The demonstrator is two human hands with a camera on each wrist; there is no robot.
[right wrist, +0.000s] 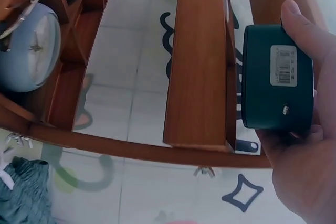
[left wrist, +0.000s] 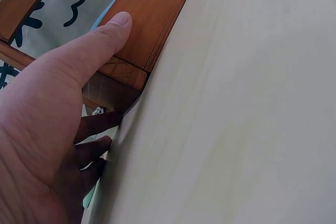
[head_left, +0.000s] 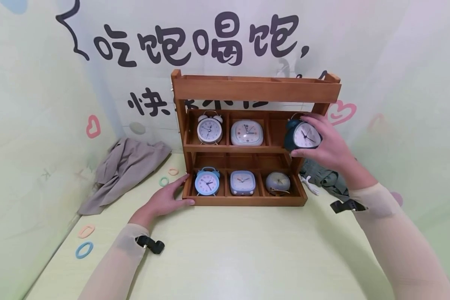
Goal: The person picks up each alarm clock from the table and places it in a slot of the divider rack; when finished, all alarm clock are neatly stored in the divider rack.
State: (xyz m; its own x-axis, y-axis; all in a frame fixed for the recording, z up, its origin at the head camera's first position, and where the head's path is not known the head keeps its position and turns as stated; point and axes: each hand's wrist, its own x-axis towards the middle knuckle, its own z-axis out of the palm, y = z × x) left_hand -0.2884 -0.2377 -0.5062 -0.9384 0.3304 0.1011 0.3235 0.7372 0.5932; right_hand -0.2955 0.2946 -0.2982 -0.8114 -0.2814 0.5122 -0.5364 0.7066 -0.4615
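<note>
My right hand (head_left: 331,143) grips a dark green alarm clock (head_left: 306,135) in front of the right compartment of the middle tier. In the right wrist view the clock's underside (right wrist: 278,77) shows a barcode label, the thumb on one side. At the lower left corner of the wooden shelf (head_left: 247,201), my left hand (head_left: 166,200) holds on, its thumb on the front board and the other fingers beside the end. A white twin-bell alarm clock (head_left: 210,130) and a pale rounded clock (head_left: 247,133) stand in the middle tier.
On the bottom tier sit a light blue twin-bell clock (head_left: 207,183), a lavender square clock (head_left: 242,183) and a round grey-blue clock (head_left: 278,182). A grey-brown cloth (head_left: 129,171) lies left, a dark green cloth (head_left: 322,177) right. Hair ties, one blue (head_left: 84,250), lie on the table.
</note>
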